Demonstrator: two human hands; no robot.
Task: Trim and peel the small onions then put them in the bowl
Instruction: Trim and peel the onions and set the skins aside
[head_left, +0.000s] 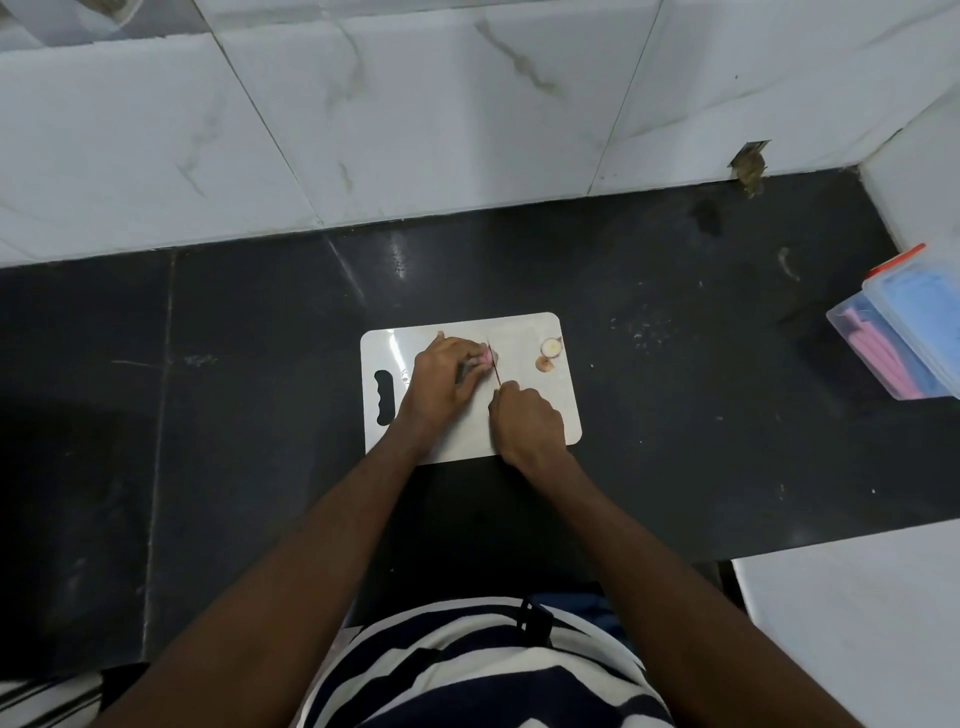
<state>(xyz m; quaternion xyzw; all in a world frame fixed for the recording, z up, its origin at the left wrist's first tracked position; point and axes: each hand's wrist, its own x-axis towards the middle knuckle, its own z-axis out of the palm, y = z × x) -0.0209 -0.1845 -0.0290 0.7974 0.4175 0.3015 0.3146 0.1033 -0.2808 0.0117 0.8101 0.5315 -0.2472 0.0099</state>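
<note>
A white cutting board (519, 332) lies on the black counter. My left hand (441, 376) holds a small pink onion (486, 356) down on the board, fingers curled over it. My right hand (527, 418) grips a knife whose thin blade (494, 366) runs along the onion's right end; the handle is hidden in my fist. A cut onion piece (551, 346) with a pale face and a scrap of brown skin (544, 365) lie near the board's far right corner. No bowl is in view.
A clear plastic box (904, 332) with blue and pink contents and an orange lid edge stands at the counter's right edge. White marble tiles form the wall behind. A white surface (852, 623) adjoins the counter at lower right.
</note>
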